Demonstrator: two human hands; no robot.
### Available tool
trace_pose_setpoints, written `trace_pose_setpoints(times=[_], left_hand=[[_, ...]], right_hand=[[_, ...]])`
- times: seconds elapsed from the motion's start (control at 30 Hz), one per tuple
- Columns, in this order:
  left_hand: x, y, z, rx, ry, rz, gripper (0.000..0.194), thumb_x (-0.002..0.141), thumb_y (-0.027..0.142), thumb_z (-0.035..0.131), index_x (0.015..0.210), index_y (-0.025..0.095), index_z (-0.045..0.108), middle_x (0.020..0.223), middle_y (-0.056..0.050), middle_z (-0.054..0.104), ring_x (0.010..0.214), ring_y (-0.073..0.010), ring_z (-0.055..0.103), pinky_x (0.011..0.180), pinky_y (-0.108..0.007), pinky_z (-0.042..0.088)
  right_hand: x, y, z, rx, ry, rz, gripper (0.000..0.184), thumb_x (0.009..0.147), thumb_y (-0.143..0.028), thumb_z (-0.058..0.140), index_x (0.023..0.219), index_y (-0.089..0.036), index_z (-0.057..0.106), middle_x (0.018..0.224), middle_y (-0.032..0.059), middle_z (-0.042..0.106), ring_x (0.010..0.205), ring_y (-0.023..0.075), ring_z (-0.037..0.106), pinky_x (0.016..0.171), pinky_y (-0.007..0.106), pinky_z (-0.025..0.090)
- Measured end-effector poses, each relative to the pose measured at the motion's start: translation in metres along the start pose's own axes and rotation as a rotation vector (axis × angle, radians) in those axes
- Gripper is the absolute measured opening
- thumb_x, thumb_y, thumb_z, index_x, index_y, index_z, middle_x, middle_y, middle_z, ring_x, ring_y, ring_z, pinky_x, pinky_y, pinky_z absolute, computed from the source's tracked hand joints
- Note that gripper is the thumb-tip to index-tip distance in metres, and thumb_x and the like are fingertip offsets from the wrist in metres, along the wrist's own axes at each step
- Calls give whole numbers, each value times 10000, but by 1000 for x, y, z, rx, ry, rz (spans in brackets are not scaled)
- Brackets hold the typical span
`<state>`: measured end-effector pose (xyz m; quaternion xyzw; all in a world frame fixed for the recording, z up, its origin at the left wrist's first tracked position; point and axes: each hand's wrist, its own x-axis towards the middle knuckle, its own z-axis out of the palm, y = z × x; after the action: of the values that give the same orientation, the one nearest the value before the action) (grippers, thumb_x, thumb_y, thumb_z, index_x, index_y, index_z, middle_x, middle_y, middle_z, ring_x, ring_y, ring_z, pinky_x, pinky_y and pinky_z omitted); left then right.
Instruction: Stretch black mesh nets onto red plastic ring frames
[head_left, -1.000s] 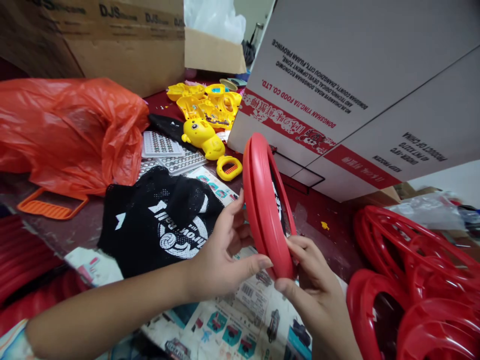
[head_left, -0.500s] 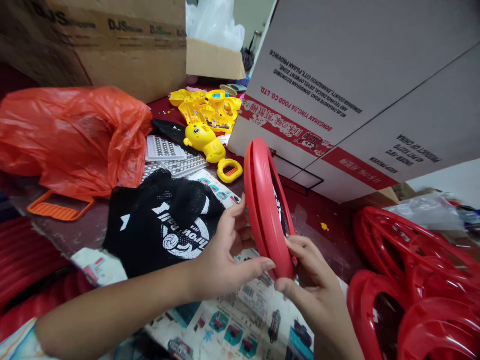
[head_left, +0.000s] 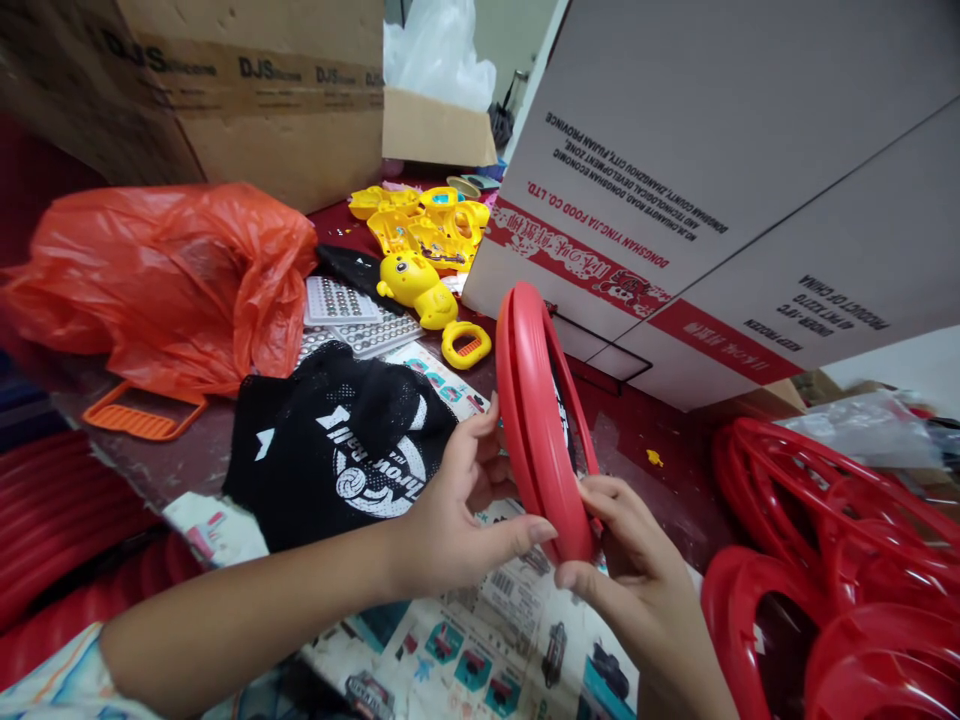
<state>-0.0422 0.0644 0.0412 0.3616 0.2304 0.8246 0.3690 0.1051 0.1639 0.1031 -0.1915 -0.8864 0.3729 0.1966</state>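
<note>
Between my two hands a red plastic ring (head_left: 541, 420) stands on edge, with a gap running along its rim and a bit of black printed material showing inside it. My left hand (head_left: 480, 500) grips its left side, thumb pressed low on the rim and the other fingers partly hidden behind. On the lower right edge, my right hand (head_left: 619, 550) pinches the ring between thumb and fingers. Black mesh fabric pieces (head_left: 337, 440) with white lettering lie left of my left hand. Beneath both hands is a printed cardboard sheet (head_left: 480, 640).
Red plastic rings (head_left: 847, 540) pile up at right, and more red rings (head_left: 67, 500) stack at left. An orange bag (head_left: 172, 280), yellow toy parts (head_left: 427, 225) and button-cell trays (head_left: 345, 305) lie behind. A large white carton (head_left: 712, 130) and a brown carton (head_left: 277, 130) stand at the back.
The whole view has shifted slightly, so the scene sits a little further right and lower. Both hands keep the same hold on the red ring.
</note>
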Motion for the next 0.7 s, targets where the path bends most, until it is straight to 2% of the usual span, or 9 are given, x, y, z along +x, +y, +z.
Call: trace_pose_setpoints(times=[0.27,0.4,0.5,0.7], left_hand=[[-3,1,2,37,24,-31,719,807,49,696,1317,433,364,1305,30,502,1095,-98,591,952,-218,498],[-3,0,1,43,-8,-20,715,798,51,706,1305,431,375,1221,34,552,1088,-105,597,940,-216,504],[-4,0,0,43,-5,-11,727,796,56,711,1314,436,373,1230,33,548,1086,-106,601,935,-214,510],[-5,-2,-1,16,1,-45,687,810,63,697,1301,438,395,1269,34,527,1054,-98,620,904,-205,531]], right_hand=[[-2,-3,-2,-66,-3,-27,448,778,-425,728,1206,-390,603,1112,13,558,1025,155,553,814,208,483],[-2,-3,-2,-15,-11,-23,455,770,-429,731,1205,-394,602,1126,12,557,1040,157,561,861,228,482],[-6,3,-1,20,-38,16,460,769,-437,728,1206,-380,596,1149,26,545,1072,173,559,860,244,494],[-6,4,-1,-72,-26,-22,478,763,-470,720,1202,-345,582,1181,36,536,1102,174,551,916,242,482]])
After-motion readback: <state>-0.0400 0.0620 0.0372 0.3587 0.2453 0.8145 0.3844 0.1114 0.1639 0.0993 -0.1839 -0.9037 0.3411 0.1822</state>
